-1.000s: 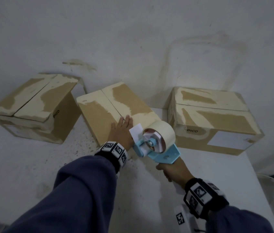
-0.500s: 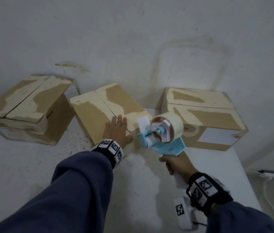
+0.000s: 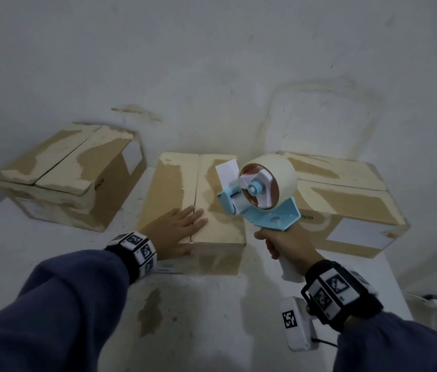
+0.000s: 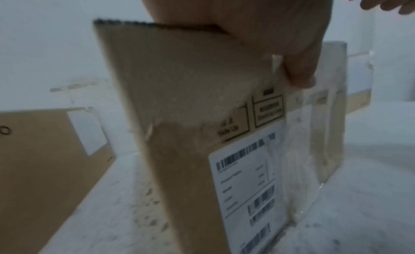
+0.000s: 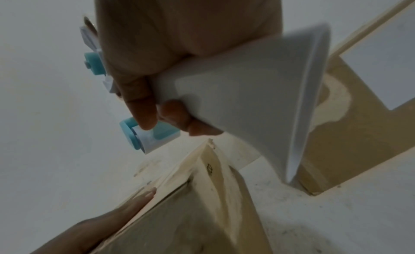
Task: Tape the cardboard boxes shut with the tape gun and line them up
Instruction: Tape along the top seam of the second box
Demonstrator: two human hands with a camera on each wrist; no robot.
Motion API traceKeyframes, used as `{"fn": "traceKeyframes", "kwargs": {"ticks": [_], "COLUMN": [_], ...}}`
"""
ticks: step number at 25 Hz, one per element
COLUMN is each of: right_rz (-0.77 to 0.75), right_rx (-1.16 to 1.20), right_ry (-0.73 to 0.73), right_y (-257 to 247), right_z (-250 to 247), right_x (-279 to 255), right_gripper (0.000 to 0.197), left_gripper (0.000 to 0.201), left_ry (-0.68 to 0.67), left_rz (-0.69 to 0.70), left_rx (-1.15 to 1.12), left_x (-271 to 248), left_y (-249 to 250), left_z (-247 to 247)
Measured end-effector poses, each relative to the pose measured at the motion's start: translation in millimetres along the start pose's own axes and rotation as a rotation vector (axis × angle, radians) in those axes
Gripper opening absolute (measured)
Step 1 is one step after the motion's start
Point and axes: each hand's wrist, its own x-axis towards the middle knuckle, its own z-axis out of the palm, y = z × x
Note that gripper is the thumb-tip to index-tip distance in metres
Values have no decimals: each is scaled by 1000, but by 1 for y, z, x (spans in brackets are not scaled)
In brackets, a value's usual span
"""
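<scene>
A person in dark blue sleeves works at a white table (image 3: 50, 264), both wrists strapped with black bands carrying printed markers. Nearest the camera, the right hand (image 3: 288, 244) is wrapped tightly around the white handle of a tape gun (image 3: 263, 197), held upright in the air; the right wrist view shows the fingers and thumb curled fully round the grip. The gun's blue frame and cream tape roll (image 3: 273, 171) rise just beyond and above that hand, with a loose white tab of tape sticking out to the gun's left.

To the left of the gun, the left hand (image 3: 175, 228) lies flat with fingers straight and together on the near end of the middle box (image 3: 179, 189), its fingers across the centre seam where the two flaps meet. The left wrist view shows the thumb hanging over the box's near edge, above a white barcode label (image 4: 247, 186) on the front face.

Further off, a second box (image 3: 77, 178) sits beyond and to the left of the left hand, turned at an angle. A third box (image 3: 351, 210) sits just behind and to the right of the tape gun. All three stand before a pale, stained wall (image 3: 212, 63).
</scene>
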Motion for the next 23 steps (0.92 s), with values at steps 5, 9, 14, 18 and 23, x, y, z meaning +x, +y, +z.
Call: {"fn": "traceKeyframes", "kwargs": {"ticks": [5,9,14,18,23], "right_rz": [-34,-52,-98,-130,-150], "right_rx": [5,-12,22,0,26], "right_ry": [-54,-83,-97,-112,-119], "right_y": [-15,-25,-35,-38,-40], "right_z": [16,31,56,72,81], "right_x": [7,15,23,28,30], "right_gripper": [11,12,12,13,13], "left_gripper": [73,69,50,81,68], "left_ry": [-33,-38,334,133,177], "left_rz": [55,4,-458,-537,-458], "left_rx": [172,180,-940,-2055,-2309], "left_x": [-9,-15,-11,-6,-13], "left_y": [-28,-50,-51,-42,-48], "left_z": [1,-4,-40,-64,-62]}}
